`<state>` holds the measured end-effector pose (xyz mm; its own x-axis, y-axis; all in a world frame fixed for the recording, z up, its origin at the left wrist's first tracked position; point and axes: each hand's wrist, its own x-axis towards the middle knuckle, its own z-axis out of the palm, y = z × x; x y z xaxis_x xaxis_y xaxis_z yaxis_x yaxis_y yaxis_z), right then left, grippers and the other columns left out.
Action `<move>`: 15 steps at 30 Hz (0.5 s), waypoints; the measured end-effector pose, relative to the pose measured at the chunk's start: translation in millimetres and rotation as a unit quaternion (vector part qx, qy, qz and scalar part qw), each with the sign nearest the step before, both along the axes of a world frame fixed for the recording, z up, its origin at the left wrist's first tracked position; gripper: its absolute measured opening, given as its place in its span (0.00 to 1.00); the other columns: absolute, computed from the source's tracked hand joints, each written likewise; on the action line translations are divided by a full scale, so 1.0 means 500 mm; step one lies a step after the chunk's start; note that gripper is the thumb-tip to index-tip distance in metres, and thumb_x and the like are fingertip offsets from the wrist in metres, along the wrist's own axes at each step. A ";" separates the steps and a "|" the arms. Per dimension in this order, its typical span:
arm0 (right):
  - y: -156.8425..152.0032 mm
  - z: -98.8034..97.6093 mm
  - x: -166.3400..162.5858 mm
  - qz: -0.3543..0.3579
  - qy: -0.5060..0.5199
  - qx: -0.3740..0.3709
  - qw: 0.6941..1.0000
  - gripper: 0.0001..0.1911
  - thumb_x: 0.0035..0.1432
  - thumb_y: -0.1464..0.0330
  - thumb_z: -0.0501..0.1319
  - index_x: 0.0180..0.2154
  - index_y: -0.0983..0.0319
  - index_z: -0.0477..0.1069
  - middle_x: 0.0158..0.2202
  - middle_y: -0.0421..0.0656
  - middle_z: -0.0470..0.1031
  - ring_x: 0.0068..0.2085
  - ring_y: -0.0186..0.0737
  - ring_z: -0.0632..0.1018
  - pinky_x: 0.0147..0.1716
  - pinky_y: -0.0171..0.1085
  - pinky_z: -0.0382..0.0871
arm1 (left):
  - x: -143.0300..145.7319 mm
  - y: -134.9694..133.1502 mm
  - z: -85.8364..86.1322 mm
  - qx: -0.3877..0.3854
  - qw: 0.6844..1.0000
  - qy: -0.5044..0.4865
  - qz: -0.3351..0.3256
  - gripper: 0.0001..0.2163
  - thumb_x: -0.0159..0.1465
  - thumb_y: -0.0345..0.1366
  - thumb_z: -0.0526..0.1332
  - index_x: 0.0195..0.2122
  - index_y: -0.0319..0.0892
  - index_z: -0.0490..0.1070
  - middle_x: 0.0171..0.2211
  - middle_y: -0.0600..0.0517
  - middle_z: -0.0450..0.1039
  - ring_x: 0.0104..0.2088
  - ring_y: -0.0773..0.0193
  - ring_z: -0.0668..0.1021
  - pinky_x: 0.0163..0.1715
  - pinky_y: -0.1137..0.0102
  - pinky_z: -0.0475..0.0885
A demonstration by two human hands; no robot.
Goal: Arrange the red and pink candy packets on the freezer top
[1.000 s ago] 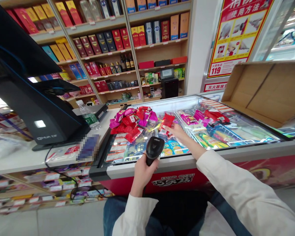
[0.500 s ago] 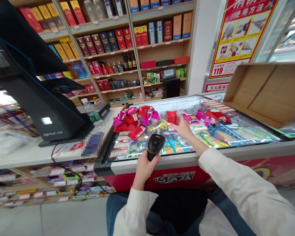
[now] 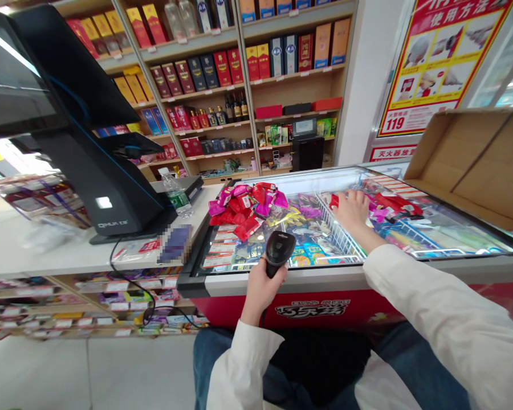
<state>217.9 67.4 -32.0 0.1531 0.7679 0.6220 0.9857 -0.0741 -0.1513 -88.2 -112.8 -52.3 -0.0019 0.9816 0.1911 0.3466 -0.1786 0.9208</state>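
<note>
My left hand [image 3: 260,290] is wrapped round the handle of a black barcode scanner [image 3: 280,248], held over the near edge of the chest freezer [image 3: 235,285]. Over the freezer's glass top, my right hand [image 3: 354,212] has its fingers bent down on a small red snack packet [image 3: 334,201]; only one end of the packet shows past the fingers. Left of it lies a heap of red and pink packets [image 3: 243,206]. More red and pink packets [image 3: 395,206] lie on the glass just right of that hand.
A black cash register [image 3: 123,199] stands on the white counter at left, near a clear plastic bottle [image 3: 177,193]. An open cardboard box [image 3: 483,159] sits on the freezer's right end. Shelves of boxed bottles [image 3: 196,74] line the back wall. The scanner's cable hangs below the left hand.
My right hand has moved right with the red packet, from the middle of the glass towards the right-hand packets. The left hand still holds the scanner. The view has turned slightly left.
</note>
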 end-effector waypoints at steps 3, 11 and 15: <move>-0.003 0.000 -0.046 0.078 -0.017 0.037 0.996 0.20 0.68 0.69 0.61 0.59 0.66 0.77 0.65 0.61 0.73 0.64 0.66 0.69 0.65 0.62 0.60 | -0.002 0.004 -0.008 0.003 1.000 0.004 0.004 0.13 0.64 0.49 0.65 0.38 0.46 0.71 0.23 0.52 0.78 0.25 0.57 0.80 0.32 0.65 0.74; 0.033 -0.003 -0.286 0.476 -0.034 -0.067 0.876 0.33 0.70 0.70 0.60 0.74 0.58 0.65 0.74 0.52 0.69 0.71 0.56 0.70 0.72 0.58 0.62 | -0.007 0.010 -0.034 0.023 1.000 -0.019 -0.005 0.11 0.65 0.47 0.65 0.38 0.46 0.72 0.22 0.54 0.78 0.24 0.59 0.80 0.32 0.66 0.73; 0.045 -0.002 -0.368 0.516 -0.056 -0.131 0.845 0.36 0.71 0.67 0.62 0.76 0.59 0.61 0.78 0.55 0.61 0.74 0.58 0.67 0.73 0.59 0.60 | -0.008 0.009 -0.030 0.020 0.999 -0.025 -0.006 0.10 0.65 0.45 0.65 0.37 0.45 0.71 0.23 0.54 0.78 0.24 0.58 0.80 0.31 0.66 0.73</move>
<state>33.9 90.2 -33.1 -0.7300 0.5704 0.3765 0.5533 0.8166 -0.1644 -92.2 -108.2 -67.1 -0.0001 0.9730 0.2309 0.2972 -0.2204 0.9290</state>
